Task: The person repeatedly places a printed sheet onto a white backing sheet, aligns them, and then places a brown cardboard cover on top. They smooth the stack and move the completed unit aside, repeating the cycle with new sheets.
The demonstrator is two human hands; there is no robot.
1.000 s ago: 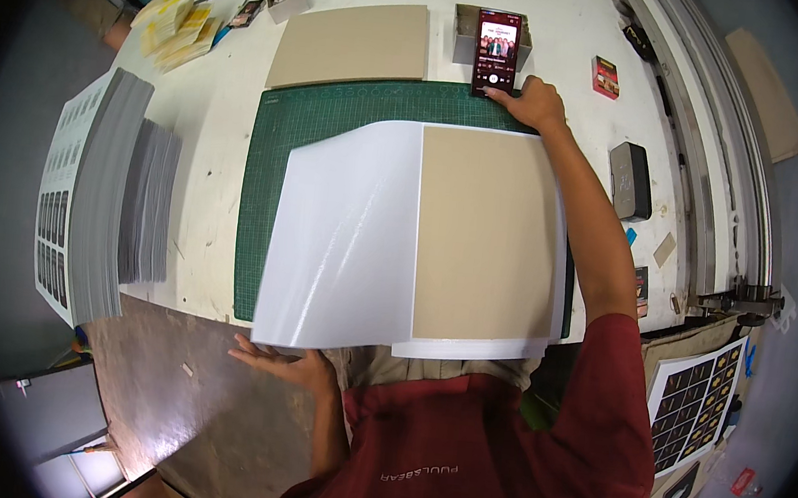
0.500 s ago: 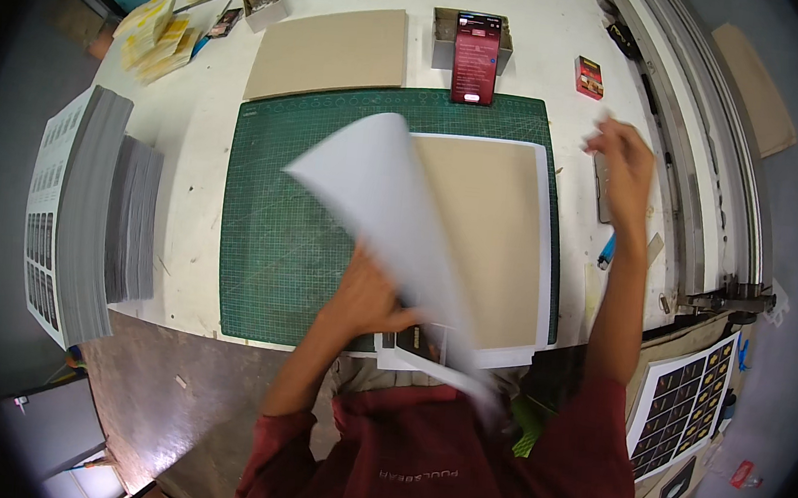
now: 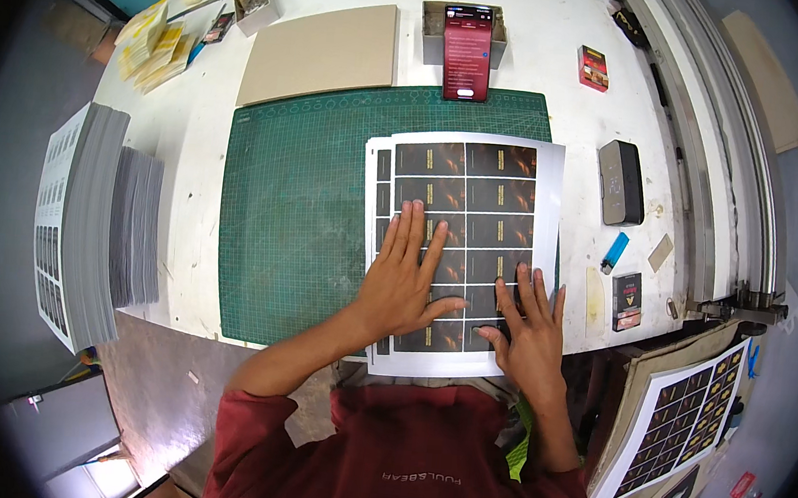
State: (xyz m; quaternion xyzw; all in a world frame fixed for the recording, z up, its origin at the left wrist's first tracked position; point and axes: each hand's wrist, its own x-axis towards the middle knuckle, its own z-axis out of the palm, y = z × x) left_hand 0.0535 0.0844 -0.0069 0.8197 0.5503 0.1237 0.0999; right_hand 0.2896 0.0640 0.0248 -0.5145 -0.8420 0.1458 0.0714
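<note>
A white sheet printed with dark card-like panels (image 3: 498, 197) lies on the right part of a green cutting mat (image 3: 288, 211). Another printed sheet (image 3: 378, 152) peeks out along its left edge. My left hand (image 3: 406, 278) rests flat on the left column of panels, fingers spread and pointing away from me. Over the lower right of the sheet lies my right hand (image 3: 529, 332), its fingers also apart. Neither hand grips anything. The tan board seen earlier on the mat is hidden beneath the paper.
Tall paper stacks (image 3: 88, 222) stand at the left edge. Behind the mat are tan board (image 3: 321, 53) and a phone (image 3: 467, 56) propped on a box. A black device (image 3: 621, 183), blue lighter (image 3: 615, 253) and small box (image 3: 627, 302) lie right, beside a metal rail (image 3: 713, 134).
The curled white sheet has come down flat, printed side up, covering the tan board. My right hand has moved from the table's right side onto the sheet; my left hand now lies flat.
</note>
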